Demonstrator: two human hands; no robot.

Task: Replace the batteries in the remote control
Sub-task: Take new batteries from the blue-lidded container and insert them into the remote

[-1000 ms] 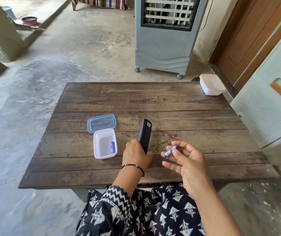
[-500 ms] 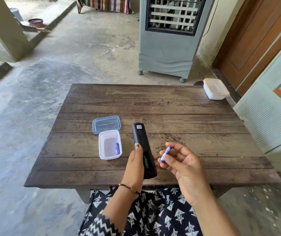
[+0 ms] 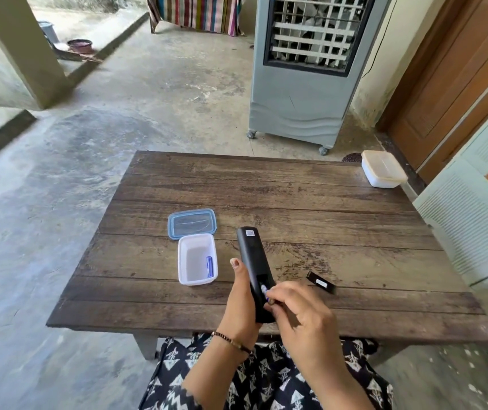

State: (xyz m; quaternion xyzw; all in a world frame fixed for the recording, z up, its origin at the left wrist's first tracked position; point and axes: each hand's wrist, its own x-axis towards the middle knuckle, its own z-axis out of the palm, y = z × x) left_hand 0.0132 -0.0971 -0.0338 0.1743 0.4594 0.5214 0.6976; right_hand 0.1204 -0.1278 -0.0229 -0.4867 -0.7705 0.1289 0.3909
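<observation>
Two bare hands work over the near edge of a weathered wooden table (image 3: 311,202). The left hand (image 3: 241,303), a beaded bracelet (image 3: 231,342) at its wrist, is wrapped around the lower half of a black remote control (image 3: 251,261), thumb up along its left side; the remote points away from the person, back side up, with a small white label near its far end. The right hand (image 3: 299,315) is curled, its fingertips pinched on a small battery (image 3: 264,290) with a white and blue casing, pressed at the remote's open compartment. How far the battery sits in the slot cannot be told, since the fingers cover most of it.

Just right of the hands, a black battery cover (image 3: 321,282) lies flat on the table, apart from the remote. To the left of the remote stands an open white plastic container (image 3: 184,261) with one blue battery (image 3: 211,266) lying along its right inner wall. Its blue-rimmed lid (image 3: 192,223) rests flat just beyond it, touching or nearly touching the container's far edge. A second, closed white box (image 3: 381,170) sits at the far right corner of the table. Beyond the table a grey air cooler (image 3: 302,99) stands on castors on the concrete floor.
</observation>
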